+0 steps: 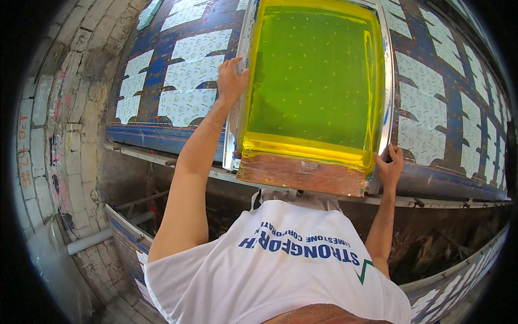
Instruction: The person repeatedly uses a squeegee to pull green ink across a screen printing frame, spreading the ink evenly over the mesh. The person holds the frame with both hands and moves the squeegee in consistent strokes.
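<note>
A green, yellow-edged screen (318,81) in a metal frame (386,70) was held between the hands, its left rail gripped under the bent fingers of the left hand (232,82), its right rail pinched by the right hand (389,166). A wooden board (302,175) was set along its near end. Blue lettering was borne by the white shirt (280,281) nearer than both hands; orange characters were painted on the wall (40,113) left of the left hand. Patterned white pieces (189,105) were spread beside both hands.
</note>
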`<state>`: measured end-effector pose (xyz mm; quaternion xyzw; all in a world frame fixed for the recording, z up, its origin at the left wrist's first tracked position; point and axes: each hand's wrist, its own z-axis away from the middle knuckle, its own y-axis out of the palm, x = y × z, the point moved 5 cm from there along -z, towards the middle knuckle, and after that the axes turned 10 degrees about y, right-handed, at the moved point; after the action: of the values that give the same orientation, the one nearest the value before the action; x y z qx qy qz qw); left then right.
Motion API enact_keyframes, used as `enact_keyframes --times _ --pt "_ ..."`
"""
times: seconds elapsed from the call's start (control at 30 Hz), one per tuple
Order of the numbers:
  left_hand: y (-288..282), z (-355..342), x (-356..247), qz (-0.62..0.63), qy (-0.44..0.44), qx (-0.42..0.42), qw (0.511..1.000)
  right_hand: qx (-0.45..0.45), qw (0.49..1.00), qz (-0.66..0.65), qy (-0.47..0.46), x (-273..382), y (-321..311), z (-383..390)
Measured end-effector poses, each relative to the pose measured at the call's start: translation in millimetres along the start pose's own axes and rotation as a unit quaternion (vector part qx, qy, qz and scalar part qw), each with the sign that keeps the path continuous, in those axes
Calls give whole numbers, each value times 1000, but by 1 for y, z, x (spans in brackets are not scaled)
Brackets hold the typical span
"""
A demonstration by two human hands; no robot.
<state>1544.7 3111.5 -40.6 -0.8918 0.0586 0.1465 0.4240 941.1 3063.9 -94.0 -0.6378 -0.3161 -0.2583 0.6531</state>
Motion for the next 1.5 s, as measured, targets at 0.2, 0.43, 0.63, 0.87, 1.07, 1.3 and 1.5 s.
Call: enact_keyframes --times 0.2,0.43,0.63,0.87,1.07,1.3,1.5 --pt "5 3 4 -8 20 9 1000 5 1000 -25 0 2 3 2" --pt "25 14 15 -52 31 44 997 42 998 15 40 10 3 3" --pt "35 15 28 -67 66 55 994 3 998 31 50 12 -5 12" --pt "37 19 28 -60 61 36 996 163 980 -10 -117 125 13 89" --pt "47 23 41 -62 45 54 996 289 879 215 -314 194 66 131" --pt "44 22 31 -39 40 27 998 268 906 241 -223 212 89 101" --pt "27 16 8 -23 40 14 999 237 915 276 -175 225 108 77"
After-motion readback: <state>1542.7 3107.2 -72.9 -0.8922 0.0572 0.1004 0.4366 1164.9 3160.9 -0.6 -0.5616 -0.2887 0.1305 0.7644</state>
